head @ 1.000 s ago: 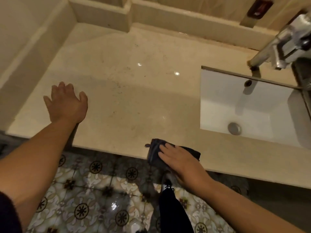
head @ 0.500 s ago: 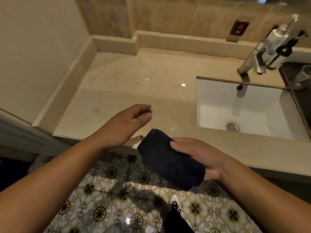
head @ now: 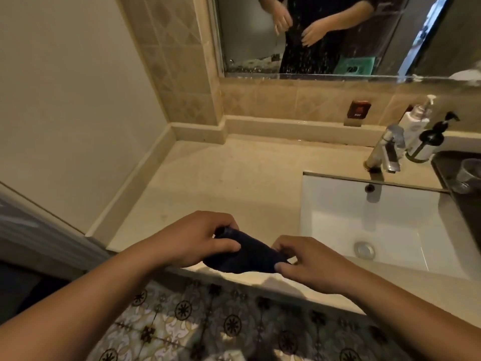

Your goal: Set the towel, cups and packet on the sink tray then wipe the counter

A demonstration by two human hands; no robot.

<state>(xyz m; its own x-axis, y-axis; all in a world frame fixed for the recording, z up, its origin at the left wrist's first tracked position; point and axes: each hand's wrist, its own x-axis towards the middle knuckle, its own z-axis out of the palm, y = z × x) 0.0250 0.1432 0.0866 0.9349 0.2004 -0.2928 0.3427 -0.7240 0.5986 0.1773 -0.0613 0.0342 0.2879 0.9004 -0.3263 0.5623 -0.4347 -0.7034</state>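
A dark blue cloth (head: 247,256) hangs bunched between both hands, just above the front edge of the beige stone counter (head: 221,183). My left hand (head: 197,238) grips its left end and my right hand (head: 309,261) pinches its right end. At the far right a dark tray (head: 466,204) lies beside the sink, with a clear cup (head: 468,173) on it. No packet or towel is in view.
A white sink basin (head: 377,220) is set in the counter at right, with a chrome tap (head: 387,149) behind it. Two pump bottles (head: 419,128) stand by the tap. A mirror (head: 338,35) hangs above, walls close in on the left, patterned floor tiles (head: 208,321) lie below.
My right hand lifted the cloth off the counter's front edge. My left hand left the counter and took hold of the cloth's other end. The view tilted upward.
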